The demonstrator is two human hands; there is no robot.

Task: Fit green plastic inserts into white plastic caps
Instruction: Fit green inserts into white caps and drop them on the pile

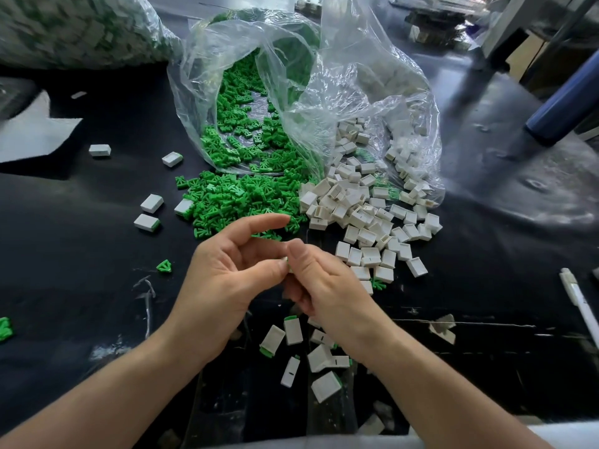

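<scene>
The cap (pixel 286 262) in work is nearly hidden where the left hand (pixel 220 280) and right hand (pixel 327 286) meet, only a pale sliver showing; whether an insert sits in it I cannot tell. It is held over a black table (pixel 81 254), near green inserts (pixel 240 196) and white caps (pixel 359 218) spilling from clear bags (pixel 246 59), a pen (pixel 580 306) cut off at the right edge. The left pinches it with thumb and bent finger, index loosely out; the right grips it, thumb above, fingers curled beneath.
</scene>
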